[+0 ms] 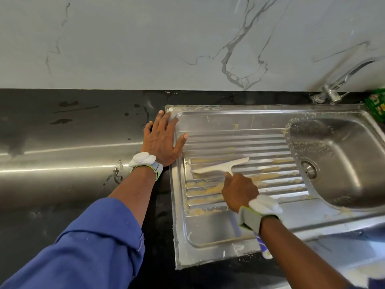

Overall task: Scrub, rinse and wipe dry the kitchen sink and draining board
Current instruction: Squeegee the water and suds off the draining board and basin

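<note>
Head view, looking down at a kitchen counter. From where I watch, a steel sink unit fills the frame from 3 to 5 o'clock. Its draining board [239, 130] lies just right of centre, a shallow pressed tray with long parallel ribs. The sink [343, 163], a smooth rounded bowl with a round drain [309, 168], is at 3 o'clock.

The person's left hand [162, 140] lies flat near the centre. Its fingers are straight and spread, holding nothing and pressing on the board's far left corner and the edge of the dark worktop [62, 142]. The right hand [239, 191], at 4 o'clock, is curled around the handle of a white squeegee [220, 166]. The long thin blade rests across the ribs just beyond the knuckles.

Yellowish paste [208, 191] sits in patchy, grainy streaks in the grooves around and below the blade, and crusts the sink rim. The ribs at 1 o'clock look mostly bare and shiny.

I judge this to be the scrubbing stage, or clearing off before the rinse, with drying not yet begun. The next move calls for firm, even pressure along the grooves, drawing the paste toward the sink. Because the ribs are raised, a straight blade may skip the channels.

A curved steel tap [341, 80] and a green packet [377, 105] sit at 2 o'clock. A grey-veined marble wall [145, 38] spans 12 o'clock. A blue sleeve [93, 236] covers the left forearm at 7 o'clock.
</note>
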`<state>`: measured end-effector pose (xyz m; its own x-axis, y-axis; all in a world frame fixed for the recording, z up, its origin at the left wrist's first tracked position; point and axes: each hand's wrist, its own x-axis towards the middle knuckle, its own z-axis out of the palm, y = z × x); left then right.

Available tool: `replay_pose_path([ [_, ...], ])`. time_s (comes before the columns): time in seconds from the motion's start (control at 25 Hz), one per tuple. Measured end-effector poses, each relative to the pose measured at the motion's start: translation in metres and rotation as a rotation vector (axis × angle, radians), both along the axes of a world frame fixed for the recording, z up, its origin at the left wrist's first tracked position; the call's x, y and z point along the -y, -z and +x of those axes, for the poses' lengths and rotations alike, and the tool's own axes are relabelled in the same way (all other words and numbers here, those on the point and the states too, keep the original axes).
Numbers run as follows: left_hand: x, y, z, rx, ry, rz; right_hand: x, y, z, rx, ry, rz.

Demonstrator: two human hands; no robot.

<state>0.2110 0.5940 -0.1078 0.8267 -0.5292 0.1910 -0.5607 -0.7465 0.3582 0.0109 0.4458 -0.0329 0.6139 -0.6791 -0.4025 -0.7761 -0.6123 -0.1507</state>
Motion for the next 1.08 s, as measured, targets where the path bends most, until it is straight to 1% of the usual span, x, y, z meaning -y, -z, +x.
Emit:
replay_pose_path([
  [0.08, 0.002, 0.001, -0.001, 0.034, -0.027, -0.021, -0.002, -0.007, -0.029, -0.043, -0.036, 0.075],
  [0.12, 0.002, 0.000, -0.001, 0.051, -0.042, -0.025, -0.005, -0.012, -0.040, -0.044, -0.049, 0.155],
  [0.16, 0.003, 0.000, -0.001, 0.058, -0.053, -0.029, -0.008, -0.017, -0.047, 0.002, -0.024, 0.256],
  [0.24, 0.004, 0.005, 0.002, 0.051, -0.077, -0.049, -0.007, -0.024, -0.033, 0.212, 0.147, 0.488],
  [0.32, 0.007, 0.007, 0.002, 0.052, -0.090, -0.076, 0.005, -0.022, 0.004, 0.412, 0.359, 0.735],
  [0.36, 0.007, 0.008, 0.003, 0.059, -0.097, -0.085, 0.009, -0.019, 0.027, 0.459, 0.426, 0.827],
  [0.4, 0.006, 0.009, 0.003, 0.071, -0.106, -0.091, 0.014, -0.018, 0.052, 0.476, 0.452, 0.866],
  [0.44, 0.005, 0.010, 0.003, 0.081, -0.115, -0.092, 0.018, -0.015, 0.076, 0.485, 0.450, 0.857],
  [0.56, 0.008, 0.012, 0.005, 0.101, -0.120, -0.073, 0.028, 0.004, 0.128, 0.479, 0.414, 0.744],
  [0.64, 0.008, 0.012, 0.004, 0.095, -0.122, -0.071, 0.026, 0.019, 0.141, 0.418, 0.387, 0.651],
  [0.68, 0.007, 0.012, 0.004, 0.091, -0.121, -0.070, 0.021, 0.025, 0.142, 0.373, 0.352, 0.561],
  [0.72, 0.007, 0.011, 0.004, 0.084, -0.116, -0.071, 0.018, 0.029, 0.138, 0.331, 0.312, 0.463],
  [0.8, 0.006, 0.008, 0.005, 0.062, -0.099, -0.056, 0.008, 0.035, 0.116, 0.299, 0.325, 0.319],
  [0.92, 0.006, 0.006, 0.005, 0.033, -0.079, -0.023, -0.008, 0.031, 0.074, 0.227, 0.317, 0.264],
  [1.0, 0.005, 0.003, 0.003, 0.012, -0.066, -0.020, -0.015, 0.027, 0.050, 0.177, 0.279, 0.228],
  [1.08, 0.005, 0.002, 0.002, 0.010, -0.056, -0.030, -0.021, 0.022, 0.025, 0.149, 0.286, 0.198],
])
